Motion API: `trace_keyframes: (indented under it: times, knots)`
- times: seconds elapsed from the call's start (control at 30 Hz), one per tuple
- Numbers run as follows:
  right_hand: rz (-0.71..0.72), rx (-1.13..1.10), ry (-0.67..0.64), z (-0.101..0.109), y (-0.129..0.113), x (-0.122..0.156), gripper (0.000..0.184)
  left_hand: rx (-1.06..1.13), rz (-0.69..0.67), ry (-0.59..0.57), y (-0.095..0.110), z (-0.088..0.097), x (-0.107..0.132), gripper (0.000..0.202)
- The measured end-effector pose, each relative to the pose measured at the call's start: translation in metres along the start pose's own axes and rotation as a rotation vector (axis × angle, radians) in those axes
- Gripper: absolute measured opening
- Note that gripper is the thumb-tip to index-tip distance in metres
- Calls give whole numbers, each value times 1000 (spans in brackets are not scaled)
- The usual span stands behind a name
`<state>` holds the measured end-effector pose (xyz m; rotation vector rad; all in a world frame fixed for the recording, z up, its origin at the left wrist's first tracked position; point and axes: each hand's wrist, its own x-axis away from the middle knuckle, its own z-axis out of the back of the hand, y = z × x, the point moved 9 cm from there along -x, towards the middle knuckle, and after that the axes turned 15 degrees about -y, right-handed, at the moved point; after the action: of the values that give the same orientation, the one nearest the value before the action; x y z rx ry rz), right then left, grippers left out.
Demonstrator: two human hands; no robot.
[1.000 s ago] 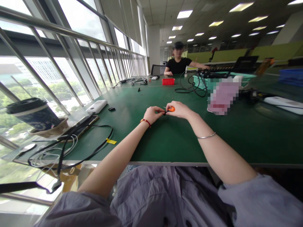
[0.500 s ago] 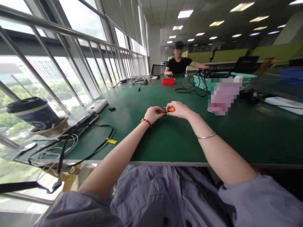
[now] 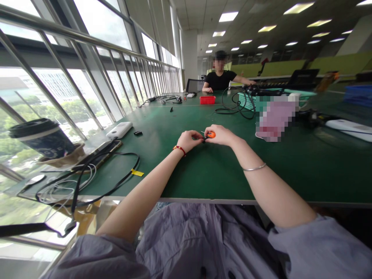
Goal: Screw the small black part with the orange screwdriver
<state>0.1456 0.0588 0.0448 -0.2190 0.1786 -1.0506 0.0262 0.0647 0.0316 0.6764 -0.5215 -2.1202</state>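
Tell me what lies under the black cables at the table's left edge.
Under the black cables lie a dark flat phone-like device, thin white wires and the green table. A yellow tag sits beside them. Most of the device's face is covered.

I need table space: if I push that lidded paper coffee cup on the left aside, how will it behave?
The coffee cup is tall with a narrow base, so it may tip rather than slide. Its lid looks seated, so spills seem limited. How full it is can't be seen; the tangled cables beside it could snag it.

A long green bench [image 3: 221, 170] runs beside tall railed windows [image 3: 58, 85] on the left; ceiling lights [image 3: 226, 17] glow over green partitions [image 3: 334, 64]
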Motion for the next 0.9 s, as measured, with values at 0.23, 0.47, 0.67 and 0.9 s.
trace_keyframes:
  times: [0.23, 0.47, 0.67, 0.9]
  knots:
    - [-16, 1, -8, 0, 1, 1, 22, -27, 11, -18, 0, -1, 0, 17]
    - [6, 2, 12, 2, -2, 1, 18, -84, 12, -26, 4, -1, 1, 15]
    - [12, -18, 58, 8, -2, 4, 19, -113, -16, 42, 10, 5, 4, 20]
    - [42, -31, 113, 12, -5, 6, 19, -126, -31, 90, 11, 9, 5, 15]
